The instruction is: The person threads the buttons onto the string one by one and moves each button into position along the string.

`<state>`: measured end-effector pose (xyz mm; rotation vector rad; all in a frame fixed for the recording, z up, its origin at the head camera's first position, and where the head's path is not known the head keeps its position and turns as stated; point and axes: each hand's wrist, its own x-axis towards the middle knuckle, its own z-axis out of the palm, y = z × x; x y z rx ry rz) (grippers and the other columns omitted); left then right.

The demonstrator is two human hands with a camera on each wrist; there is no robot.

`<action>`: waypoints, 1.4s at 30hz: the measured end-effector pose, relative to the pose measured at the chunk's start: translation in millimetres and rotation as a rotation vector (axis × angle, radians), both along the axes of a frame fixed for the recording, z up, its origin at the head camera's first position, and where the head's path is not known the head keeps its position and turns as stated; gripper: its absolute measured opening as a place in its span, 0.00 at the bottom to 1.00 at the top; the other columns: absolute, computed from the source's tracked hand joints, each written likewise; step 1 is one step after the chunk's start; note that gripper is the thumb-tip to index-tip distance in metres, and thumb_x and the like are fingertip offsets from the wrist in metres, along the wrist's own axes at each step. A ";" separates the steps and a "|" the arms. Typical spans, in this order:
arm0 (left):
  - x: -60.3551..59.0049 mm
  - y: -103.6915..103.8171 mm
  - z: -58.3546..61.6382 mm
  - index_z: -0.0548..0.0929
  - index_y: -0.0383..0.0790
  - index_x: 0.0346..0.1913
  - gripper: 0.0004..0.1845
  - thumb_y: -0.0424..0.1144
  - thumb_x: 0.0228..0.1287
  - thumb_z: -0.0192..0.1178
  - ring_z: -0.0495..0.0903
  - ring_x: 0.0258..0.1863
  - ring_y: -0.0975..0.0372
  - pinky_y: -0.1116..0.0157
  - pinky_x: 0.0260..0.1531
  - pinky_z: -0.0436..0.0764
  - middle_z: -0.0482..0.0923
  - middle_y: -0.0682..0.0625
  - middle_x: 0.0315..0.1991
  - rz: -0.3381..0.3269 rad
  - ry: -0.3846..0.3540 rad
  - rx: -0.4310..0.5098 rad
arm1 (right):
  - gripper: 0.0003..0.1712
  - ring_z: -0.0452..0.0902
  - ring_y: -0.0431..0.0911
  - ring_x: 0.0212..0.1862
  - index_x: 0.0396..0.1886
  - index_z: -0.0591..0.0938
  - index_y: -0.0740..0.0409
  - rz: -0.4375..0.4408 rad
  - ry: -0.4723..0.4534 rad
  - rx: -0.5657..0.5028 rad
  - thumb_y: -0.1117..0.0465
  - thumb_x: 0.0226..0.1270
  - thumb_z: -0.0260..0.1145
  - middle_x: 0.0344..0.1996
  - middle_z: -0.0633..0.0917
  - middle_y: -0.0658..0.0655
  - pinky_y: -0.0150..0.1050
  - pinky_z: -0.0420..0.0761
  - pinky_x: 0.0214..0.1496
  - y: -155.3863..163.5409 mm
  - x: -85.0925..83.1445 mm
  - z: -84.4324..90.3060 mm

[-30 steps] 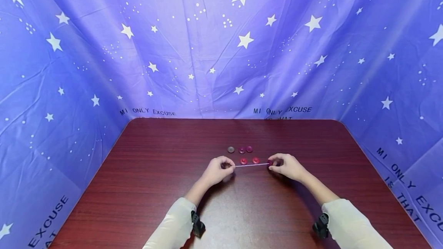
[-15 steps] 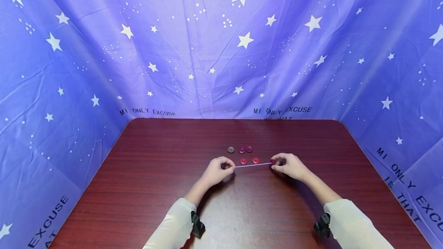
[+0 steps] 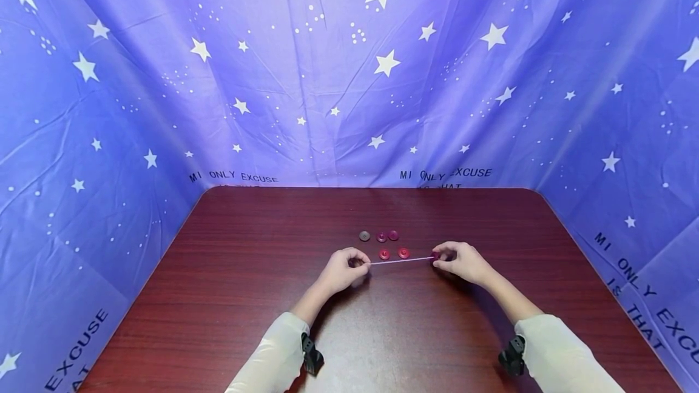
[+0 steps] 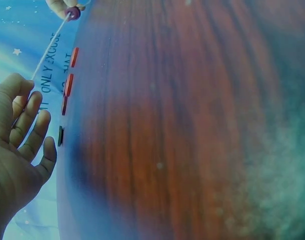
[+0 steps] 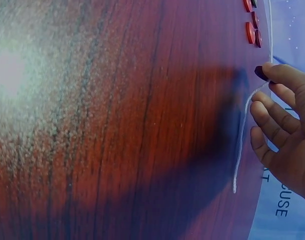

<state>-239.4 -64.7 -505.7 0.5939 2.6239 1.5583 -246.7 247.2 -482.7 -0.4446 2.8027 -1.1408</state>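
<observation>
Over the middle of the dark red table [image 3: 229,296], nearer its far edge than the near one, the left hand [image 3: 343,269] is curled and pinches one end of a thin white string [image 3: 401,260] between thumb and fingertips; in the left wrist view the string runs straight away from those fingers toward the other hand. Just behind the taut string lie two red buttons [image 3: 384,254] side by side, and a little farther toward the far edge sits a row of three: a grey button [image 3: 364,236] on the left and two dark pink buttons [image 3: 393,235] beside it, all flat on the wood and clear of both hands. At the string's right end the right hand [image 3: 464,262] pinches a dark red button [image 3: 435,255] threaded on it, thumb and forefinger pressed on the button. In the right wrist view the string's free tail hangs down past that hand's loosely bent fingers [image 5: 266,114]. Star-printed blue cloth [image 3: 349,77] walls the table on three sides.
</observation>
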 end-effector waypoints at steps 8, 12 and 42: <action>-2.4 0.3 -1.0 0.83 0.38 0.32 0.03 0.34 0.56 0.61 0.73 0.25 0.71 0.75 0.29 0.74 0.79 0.51 0.26 -0.003 0.007 0.013 | 0.16 0.70 0.35 0.22 0.42 0.82 0.63 -0.017 0.007 0.027 0.61 0.55 0.69 0.24 0.81 0.52 0.30 0.69 0.25 5.1 -0.9 0.1; -3.3 0.7 -2.6 0.83 0.39 0.32 0.03 0.34 0.55 0.61 0.72 0.25 0.72 0.76 0.29 0.74 0.79 0.51 0.26 0.007 -0.002 0.019 | 0.16 0.70 0.34 0.20 0.42 0.82 0.63 -0.028 0.003 0.030 0.62 0.55 0.69 0.24 0.81 0.52 0.30 0.70 0.24 7.2 -0.4 0.3; -1.0 -0.6 -3.1 0.83 0.39 0.32 0.02 0.34 0.56 0.61 0.73 0.26 0.70 0.75 0.29 0.74 0.79 0.50 0.27 0.007 0.008 0.019 | 0.16 0.71 0.37 0.25 0.42 0.82 0.63 -0.056 0.006 0.078 0.60 0.55 0.69 0.25 0.81 0.51 0.30 0.69 0.28 21.6 1.1 -3.0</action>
